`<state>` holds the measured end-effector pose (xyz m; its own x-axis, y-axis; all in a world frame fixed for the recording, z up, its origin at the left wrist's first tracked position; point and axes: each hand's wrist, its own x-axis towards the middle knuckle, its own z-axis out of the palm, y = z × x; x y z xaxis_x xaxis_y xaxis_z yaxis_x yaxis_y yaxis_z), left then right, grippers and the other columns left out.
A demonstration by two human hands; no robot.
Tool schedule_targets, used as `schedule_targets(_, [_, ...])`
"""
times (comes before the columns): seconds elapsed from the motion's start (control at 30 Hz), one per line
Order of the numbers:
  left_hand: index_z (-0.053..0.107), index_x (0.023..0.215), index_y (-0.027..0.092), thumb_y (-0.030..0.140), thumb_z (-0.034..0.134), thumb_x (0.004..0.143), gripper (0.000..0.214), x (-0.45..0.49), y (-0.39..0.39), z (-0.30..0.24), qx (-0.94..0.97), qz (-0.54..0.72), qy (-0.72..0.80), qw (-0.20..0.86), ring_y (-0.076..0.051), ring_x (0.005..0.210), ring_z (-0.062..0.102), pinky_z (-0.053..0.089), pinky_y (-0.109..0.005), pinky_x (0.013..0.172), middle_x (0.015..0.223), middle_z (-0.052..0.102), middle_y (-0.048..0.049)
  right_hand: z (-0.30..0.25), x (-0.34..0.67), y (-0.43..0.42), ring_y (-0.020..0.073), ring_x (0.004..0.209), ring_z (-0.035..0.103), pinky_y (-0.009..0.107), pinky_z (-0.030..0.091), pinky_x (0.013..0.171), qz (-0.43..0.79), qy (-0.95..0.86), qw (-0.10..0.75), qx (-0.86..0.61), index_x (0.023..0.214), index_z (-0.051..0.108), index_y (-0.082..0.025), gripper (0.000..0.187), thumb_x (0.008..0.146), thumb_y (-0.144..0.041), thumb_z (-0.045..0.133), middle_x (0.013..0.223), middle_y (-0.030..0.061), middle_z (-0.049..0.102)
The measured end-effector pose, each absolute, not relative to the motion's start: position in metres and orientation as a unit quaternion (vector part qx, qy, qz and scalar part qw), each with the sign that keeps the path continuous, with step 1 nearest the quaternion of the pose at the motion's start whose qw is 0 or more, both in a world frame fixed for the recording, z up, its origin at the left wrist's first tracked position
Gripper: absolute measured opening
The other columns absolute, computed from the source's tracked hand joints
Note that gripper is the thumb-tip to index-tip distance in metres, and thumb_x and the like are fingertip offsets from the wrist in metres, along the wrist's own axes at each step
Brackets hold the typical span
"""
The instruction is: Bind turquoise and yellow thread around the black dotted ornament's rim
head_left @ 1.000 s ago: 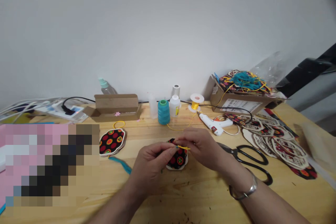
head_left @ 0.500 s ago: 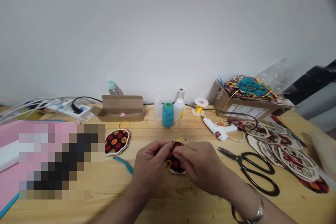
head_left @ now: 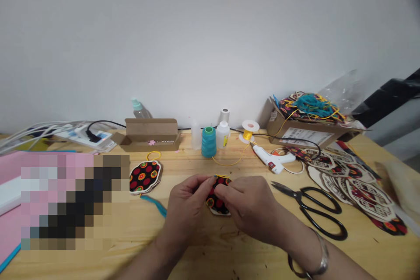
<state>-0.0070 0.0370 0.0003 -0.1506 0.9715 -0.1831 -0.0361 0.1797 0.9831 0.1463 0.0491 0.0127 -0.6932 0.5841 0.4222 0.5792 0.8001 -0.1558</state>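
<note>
Low in the middle of the view, a small fabric-covered ornament (head_left: 219, 204), black with red and orange circles and a pale wavy edge, is between my two hands. My left hand (head_left: 188, 203) pinches its upper left edge between thumb and fingers. Yellow cord (head_left: 223, 176) runs across the top of the ornament toward my right hand (head_left: 251, 205). That hand is closed, fingertips pressed together over the ornament's face; its grip is hidden by the fingers. A stack of like ornaments (head_left: 146, 177) with a yellow loop and a teal tassel (head_left: 154, 204) lies to the left.
Black-handled scissors (head_left: 298, 197) lie right of my hand, before a white glue gun (head_left: 272, 159). Behind stand a teal thread cone (head_left: 208, 143), a glue bottle (head_left: 223, 135) and a yellow cord spool (head_left: 248, 133). Wooden cut-outs (head_left: 364, 192) and a full cardboard box (head_left: 303, 135) are right.
The yellow cord end that stuck out to the right above the ornament now lies closer along its top edge. My right fingertips have shifted slightly left; my left hand keeps its pinch.
</note>
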Motion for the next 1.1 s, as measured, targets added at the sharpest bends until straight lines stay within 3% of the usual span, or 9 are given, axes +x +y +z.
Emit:
schedule_targets(0.2, [0.075,0.075,0.020,0.022,0.062,0.071,0.014,-0.006,0.038,-0.004,0.526,0.433,0.564,0.467,-0.018,0.069,0.061,0.046,-0.025,0.066,0.071,0.072,-0.0015,0.012,0.153,0.054,0.0139,0.056,0.042,0.029,0.020,0.050,-0.111,-0.923,0.238,-0.282,0.078,0.058,-0.017,0.018,0.086,-0.016,0.042,0.061,0.0003,0.054])
schedule_targets(0.33, [0.075,0.081,0.022,0.024,0.059,0.075,0.018,-0.003,0.035,-0.002,0.565,0.400,0.510,0.511,-0.017,0.068,0.060,0.044,-0.025,0.065,0.070,0.072,-0.0012,0.014,0.162,0.062,0.0123,0.059,0.045,0.026,0.026,0.053,-0.017,-0.917,0.261,-0.302,0.083,0.060,-0.018,0.017,0.086,-0.019,0.043,0.063,-0.0001,0.056])
schedule_targets(0.43, [0.075,0.076,0.020,0.026,0.061,0.073,0.015,-0.003,0.033,0.001,0.529,0.398,0.499,0.560,-0.016,0.064,0.057,0.043,-0.024,0.062,0.067,0.070,-0.0021,0.011,0.167,0.069,0.0108,0.062,0.049,0.023,0.030,0.056,0.084,-0.895,0.279,-0.336,0.084,0.062,-0.018,0.018,0.087,-0.020,0.044,0.066,0.0008,0.059])
schedule_targets(0.67, [0.072,0.074,0.017,0.031,0.066,0.069,0.016,-0.009,0.036,-0.006,0.399,0.493,0.509,0.582,-0.007,0.045,0.037,0.029,-0.017,0.042,0.048,0.051,0.0044,0.008,0.163,0.070,0.0098,0.060,0.048,0.022,0.032,0.057,0.169,-0.885,0.265,-0.344,0.075,0.058,-0.016,0.018,0.086,-0.017,0.045,0.064,-0.0001,0.057])
schedule_targets(0.87, [0.073,0.072,0.017,0.029,0.069,0.066,0.015,-0.007,0.036,0.000,0.408,0.507,0.566,0.505,-0.008,0.045,0.040,0.031,-0.018,0.041,0.047,0.054,0.0037,0.014,0.156,0.061,0.0116,0.059,0.047,0.024,0.029,0.055,0.085,-0.905,0.254,-0.329,0.076,0.058,-0.017,0.017,0.084,-0.018,0.044,0.064,0.0008,0.057])
schedule_targets(1.1, [0.073,0.071,0.018,0.029,0.068,0.067,0.012,-0.005,0.036,0.001,0.404,0.498,0.564,0.520,-0.011,0.053,0.052,0.038,-0.018,0.048,0.059,0.067,0.0009,0.009,0.151,0.055,0.0124,0.054,0.043,0.027,0.023,0.051,0.001,-0.922,0.232,-0.310,0.076,0.054,-0.017,0.013,0.080,-0.013,0.043,0.062,-0.0006,0.055])
